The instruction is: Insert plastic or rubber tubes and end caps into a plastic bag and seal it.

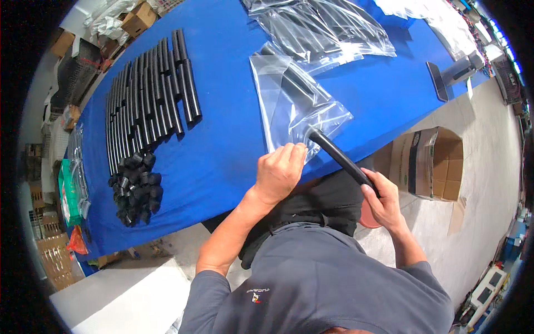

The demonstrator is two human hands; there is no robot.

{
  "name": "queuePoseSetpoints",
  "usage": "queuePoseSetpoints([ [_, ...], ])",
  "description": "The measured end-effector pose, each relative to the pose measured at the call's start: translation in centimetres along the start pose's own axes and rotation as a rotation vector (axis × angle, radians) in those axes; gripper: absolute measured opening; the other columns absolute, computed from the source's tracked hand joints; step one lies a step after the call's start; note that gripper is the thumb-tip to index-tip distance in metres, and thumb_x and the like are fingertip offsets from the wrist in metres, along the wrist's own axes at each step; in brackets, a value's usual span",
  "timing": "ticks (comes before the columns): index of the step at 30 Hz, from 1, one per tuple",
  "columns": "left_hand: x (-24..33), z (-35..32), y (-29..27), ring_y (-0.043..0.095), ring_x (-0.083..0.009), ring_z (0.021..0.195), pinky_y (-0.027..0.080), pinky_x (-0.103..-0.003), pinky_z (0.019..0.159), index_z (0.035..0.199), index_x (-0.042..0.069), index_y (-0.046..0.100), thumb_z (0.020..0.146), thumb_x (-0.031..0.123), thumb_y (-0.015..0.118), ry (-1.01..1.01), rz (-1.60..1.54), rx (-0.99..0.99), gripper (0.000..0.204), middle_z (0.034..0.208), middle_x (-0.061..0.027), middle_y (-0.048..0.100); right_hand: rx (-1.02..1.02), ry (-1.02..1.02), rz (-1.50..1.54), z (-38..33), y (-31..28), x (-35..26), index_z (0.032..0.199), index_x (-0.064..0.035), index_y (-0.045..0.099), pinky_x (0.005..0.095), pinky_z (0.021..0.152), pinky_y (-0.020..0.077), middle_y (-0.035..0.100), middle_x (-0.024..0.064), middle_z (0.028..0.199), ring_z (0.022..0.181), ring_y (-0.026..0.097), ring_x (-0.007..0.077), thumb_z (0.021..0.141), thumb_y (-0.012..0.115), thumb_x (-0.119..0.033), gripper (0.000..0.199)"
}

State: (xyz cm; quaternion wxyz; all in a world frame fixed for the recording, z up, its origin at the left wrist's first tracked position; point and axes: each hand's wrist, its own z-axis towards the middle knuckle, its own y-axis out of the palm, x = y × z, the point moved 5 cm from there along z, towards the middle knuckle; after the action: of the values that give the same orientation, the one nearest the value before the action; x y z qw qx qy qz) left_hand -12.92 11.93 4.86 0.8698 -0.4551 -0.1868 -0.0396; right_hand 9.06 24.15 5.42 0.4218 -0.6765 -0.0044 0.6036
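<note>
clear plastic bag [289, 103] on blue table [233, 133]

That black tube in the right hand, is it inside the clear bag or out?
Partly in. The black tube has its far end in the mouth of the clear bag; the right hand grips the end outside, and the left hand holds the bag's edge.

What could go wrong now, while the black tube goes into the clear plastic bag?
1. The long black tube may catch the mouth of the clear plastic bag and tear it, since the left hand pinches only one edge.
2. The right hand holds the tube's far end, off the blue table; it might slip and fall.
</note>
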Motion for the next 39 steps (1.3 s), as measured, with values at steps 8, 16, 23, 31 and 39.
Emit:
queuePoseSetpoints([
  [8, 1.3, 1.3, -0.5, 0.064, -0.0217, 0.063, 0.051, -0.034, 0.054, 0.096, 0.005, 0.062, 0.089, 0.011, 0.068, 0.05, 0.062, 0.027, 0.011, 0.074, -0.0057, 0.061, 0.044, -0.238, -0.273, 8.9, 6.6, -1.3, 0.128, 0.0025, 0.054, 0.0454, 0.067, 0.0496, 0.059, 0.0196, 0.093, 0.078, 0.062, 0.0382, 0.094, 0.063, -0.012, 0.039],
  [16, 2.0, 2.4, -0.9, 0.062, -0.0204, 0.06, 0.049, -0.034, 0.051, 0.098, 0.004, 0.063, 0.087, 0.008, 0.066, 0.12, 0.051, 0.084, 0.012, 0.07, -0.0057, 0.056, 0.147, -0.494, -0.24, 15.9, 10.5, -1.0, 0.14, 0.0065, 0.041, 0.0493, 0.075, 0.0479, 0.056, 0.028, 0.1, 0.089, 0.057, 0.0454, 0.092, 0.063, -0.008, 0.054],
  [23, 1.4, 2.6, -1.2, 0.061, -0.0234, 0.059, 0.049, -0.037, 0.051, 0.099, 0.002, 0.062, 0.088, 0.006, 0.066, 0.104, -0.029, 0.173, 0.013, 0.069, -0.0074, 0.055, 0.001, -0.465, -0.14, 17.8, 12.7, -1.0, 0.148, -0.0035, 0.041, 0.0459, 0.091, 0.0503, 0.049, 0.0282, 0.129, 0.111, 0.057, 0.0459, 0.087, 0.069, -0.003, 0.067],
  [31, 1.1, 2.2, -0.9, 0.061, -0.0252, 0.058, 0.048, -0.038, 0.051, 0.097, 0.002, 0.061, 0.089, 0.007, 0.067, 0.082, -0.071, 0.183, 0.01, 0.069, -0.0083, 0.055, 0.05, -0.595, -0.565, 18.5, 12.1, -1.7, 0.13, -0.0049, 0.056, 0.0439, 0.07, 0.0555, 0.057, 0.0188, 0.107, 0.088, 0.064, 0.036, 0.085, 0.071, -0.022, 0.051],
  [39, -0.3, 3.9, -1.8, 0.068, -0.0301, 0.088, 0.056, -0.04, 0.069, 0.118, 0.006, 0.064, 0.093, 0.02, 0.065, -0.021, -0.059, 0.05, 0.029, 0.095, -0.0136, 0.068, 0.091, -0.648, -0.641, 18.2, 10.4, -1.4, 0.12, -0.0045, 0.061, 0.0426, 0.069, 0.0538, 0.059, 0.0122, 0.097, 0.085, 0.063, 0.0309, 0.086, 0.069, -0.023, 0.04],
])
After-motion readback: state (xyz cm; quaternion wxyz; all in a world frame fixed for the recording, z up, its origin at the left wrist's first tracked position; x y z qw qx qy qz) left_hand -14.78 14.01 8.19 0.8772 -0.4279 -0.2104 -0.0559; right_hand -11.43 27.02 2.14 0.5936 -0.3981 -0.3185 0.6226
